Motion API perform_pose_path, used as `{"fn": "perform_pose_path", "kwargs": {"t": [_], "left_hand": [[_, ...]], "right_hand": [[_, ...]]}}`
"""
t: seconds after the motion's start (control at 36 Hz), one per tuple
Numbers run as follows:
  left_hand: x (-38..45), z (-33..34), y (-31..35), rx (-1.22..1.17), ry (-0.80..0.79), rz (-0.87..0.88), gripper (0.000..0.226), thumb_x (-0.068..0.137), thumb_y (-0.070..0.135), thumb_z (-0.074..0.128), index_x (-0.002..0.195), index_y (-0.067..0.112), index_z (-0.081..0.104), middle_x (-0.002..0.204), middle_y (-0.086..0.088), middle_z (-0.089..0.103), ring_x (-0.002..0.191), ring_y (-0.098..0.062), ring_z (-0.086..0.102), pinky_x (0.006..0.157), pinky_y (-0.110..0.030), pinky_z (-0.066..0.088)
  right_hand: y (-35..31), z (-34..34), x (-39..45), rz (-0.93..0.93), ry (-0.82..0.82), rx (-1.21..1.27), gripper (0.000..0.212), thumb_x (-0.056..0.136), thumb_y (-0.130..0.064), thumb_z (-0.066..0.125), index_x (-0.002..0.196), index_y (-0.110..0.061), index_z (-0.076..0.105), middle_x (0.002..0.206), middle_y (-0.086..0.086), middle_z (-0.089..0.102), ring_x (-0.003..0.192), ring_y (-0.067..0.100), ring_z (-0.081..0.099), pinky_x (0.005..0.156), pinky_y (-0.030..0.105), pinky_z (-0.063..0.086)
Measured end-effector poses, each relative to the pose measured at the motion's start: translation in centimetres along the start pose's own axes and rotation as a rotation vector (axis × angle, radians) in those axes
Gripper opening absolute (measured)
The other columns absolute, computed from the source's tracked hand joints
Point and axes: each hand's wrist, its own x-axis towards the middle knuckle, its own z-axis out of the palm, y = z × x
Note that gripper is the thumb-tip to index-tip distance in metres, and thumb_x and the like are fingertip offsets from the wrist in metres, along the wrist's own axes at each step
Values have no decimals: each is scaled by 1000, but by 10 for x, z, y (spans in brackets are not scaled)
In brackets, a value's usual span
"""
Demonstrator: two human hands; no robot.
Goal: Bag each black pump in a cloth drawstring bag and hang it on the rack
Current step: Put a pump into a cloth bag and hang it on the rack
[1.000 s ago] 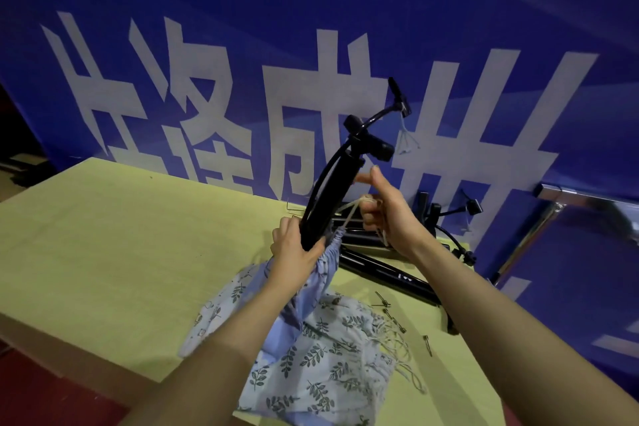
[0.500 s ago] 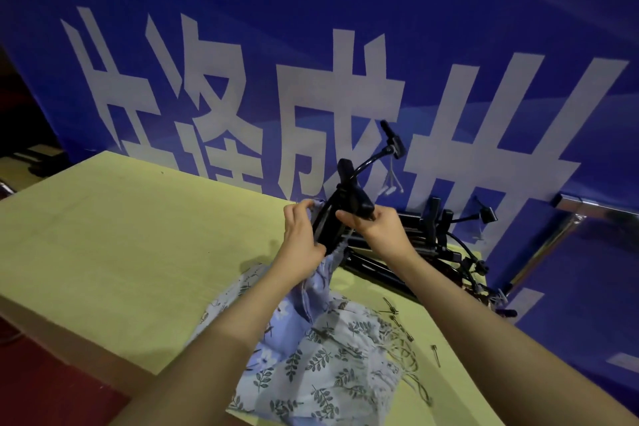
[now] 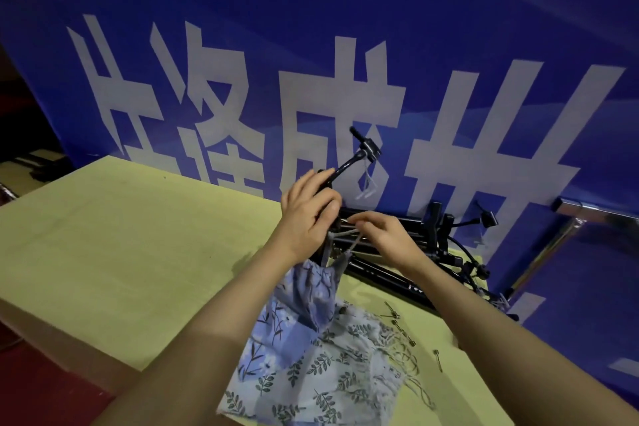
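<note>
A black pump (image 3: pixel 349 162) stands upright in a blue floral drawstring bag (image 3: pixel 311 290); only its hose and top stick out above the bag's gathered mouth. My left hand (image 3: pixel 306 207) is wrapped around the pump's upper part. My right hand (image 3: pixel 380 232) pinches the bag's pale drawstring (image 3: pixel 345 237), which runs taut from the bag mouth to my fingers. Most of the pump body is hidden by the cloth and by my left hand.
Several more black pumps (image 3: pixel 422 239) lie piled against the blue banner at the back of the yellow-green table (image 3: pixel 121 239). A stack of leaf-print cloth bags (image 3: pixel 328 377) lies near the front edge, with loose metal pins (image 3: pixel 401 325) beside it. A chrome rack bar (image 3: pixel 567 228) stands at right.
My left hand rose from the bag's mouth to the pump's top. My right hand left the pump's handle and now pinches the drawstring. The bag mouth is drawn tighter.
</note>
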Motion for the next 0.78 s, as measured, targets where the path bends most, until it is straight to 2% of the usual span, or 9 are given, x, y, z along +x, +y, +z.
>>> {"fn": "perform_pose_path", "kwargs": {"t": [0.03, 0.11, 0.22, 0.28, 0.36, 0.5, 0.61, 0.69, 0.78], "left_hand": [[0, 1, 0, -12, -32, -34, 51, 87, 54, 22, 98, 20, 59, 146, 5, 36, 137, -19, 27, 107, -34, 16], [1, -1, 3, -96, -113, -90, 42, 86, 59, 36, 94, 21, 54, 138, 2, 36, 128, -22, 39, 107, -44, 30], [2, 3, 12, 1, -133, -51, 24, 87, 39, 60, 90, 17, 51, 133, 3, 38, 121, -22, 40, 104, -42, 30], [4, 6, 16, 44, -88, -31, 18, 85, 30, 60, 88, 15, 49, 128, 4, 41, 116, -23, 42, 98, -41, 32], [7, 6, 20, 56, -13, -23, 12, 80, 19, 57, 84, 10, 51, 115, 0, 47, 107, -23, 43, 90, -37, 37], [18, -5, 30, 54, 70, 5, 10, 82, 9, 58, 79, 6, 49, 98, -6, 47, 80, -20, 41, 76, -25, 29], [29, -13, 37, 52, 47, -4, 12, 82, 11, 59, 81, 8, 48, 98, -4, 44, 86, -19, 40, 76, -27, 33], [35, -15, 40, 75, 62, -41, 13, 83, 15, 61, 87, 9, 51, 105, -3, 43, 93, -19, 42, 79, -30, 38], [37, -14, 41, 158, 61, -69, 21, 84, 21, 61, 101, 12, 53, 112, -3, 42, 98, -23, 46, 85, -34, 43]], "right_hand": [[1, -3, 1, 5, 37, -72, 22, 97, -20, 51, 110, -13, 66, 104, -2, 66, 99, 10, 60, 82, 16, 46], [6, -10, 8, -4, 26, -451, 22, 93, -20, 56, 108, -8, 67, 104, 6, 68, 95, 20, 63, 83, 30, 51], [5, -16, 10, -12, -2, -699, 19, 93, -18, 52, 92, -5, 67, 91, 11, 68, 83, 27, 63, 74, 39, 53], [2, -17, 8, -63, 32, -667, 19, 94, -20, 52, 90, -6, 65, 87, 10, 67, 78, 26, 62, 71, 41, 53], [-6, -15, 1, -128, 96, -492, 19, 96, -20, 51, 90, -5, 62, 79, 5, 61, 71, 21, 57, 60, 26, 44], [-28, -20, -2, -241, 186, -283, 21, 96, -19, 52, 91, -2, 63, 82, 11, 65, 73, 23, 59, 68, 34, 47], [-57, -30, 3, -396, 308, -204, 14, 96, -20, 53, 92, -12, 64, 79, 1, 65, 71, 10, 60, 66, 26, 50], [-77, -40, 7, -472, 398, -171, 10, 95, -17, 54, 94, -14, 64, 76, -5, 61, 67, -3, 59, 60, 12, 49], [-83, -41, 11, -501, 440, -272, 14, 96, -22, 54, 98, -12, 64, 76, -9, 58, 65, 2, 56, 61, 25, 52]]}}
